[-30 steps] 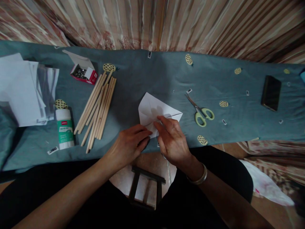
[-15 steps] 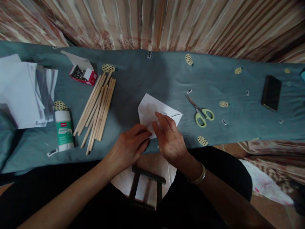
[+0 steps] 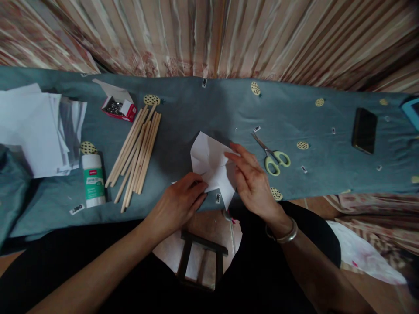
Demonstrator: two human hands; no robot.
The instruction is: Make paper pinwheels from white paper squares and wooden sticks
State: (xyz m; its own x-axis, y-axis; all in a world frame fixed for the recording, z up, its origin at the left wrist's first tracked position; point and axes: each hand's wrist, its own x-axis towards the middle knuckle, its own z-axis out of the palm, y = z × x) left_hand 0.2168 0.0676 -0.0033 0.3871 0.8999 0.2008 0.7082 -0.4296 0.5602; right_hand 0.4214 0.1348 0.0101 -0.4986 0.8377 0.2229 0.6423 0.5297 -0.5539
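A white sheet of folded paper [image 3: 209,159] lies near the table's front edge, with creases across it and a pointed flap hanging down toward the edge. My left hand [image 3: 183,198] pinches its lower left part between thumb and fingers. Over the right side of the paper is my right hand [image 3: 250,181], its fingers stretched out and apart, the fingertips at the sheet's upper right edge. The palm hides part of that side. Green-handled scissors [image 3: 271,153] lie just right of my right hand, blades pointing up and left.
Left of the paper lies a pile of wooden sticks [image 3: 139,152]. Beyond are an opened red box of small metal pieces [image 3: 126,112], a glue stick [image 3: 94,183] and stacked paper sheets [image 3: 29,131]. A dark phone [image 3: 364,131] rests on the patterned cloth [image 3: 294,117] at right.
My right hand has moved right, from the middle of the paper to its right side. The right flap has swung from a point at the right to hanging downward. The left hand keeps its pinch.
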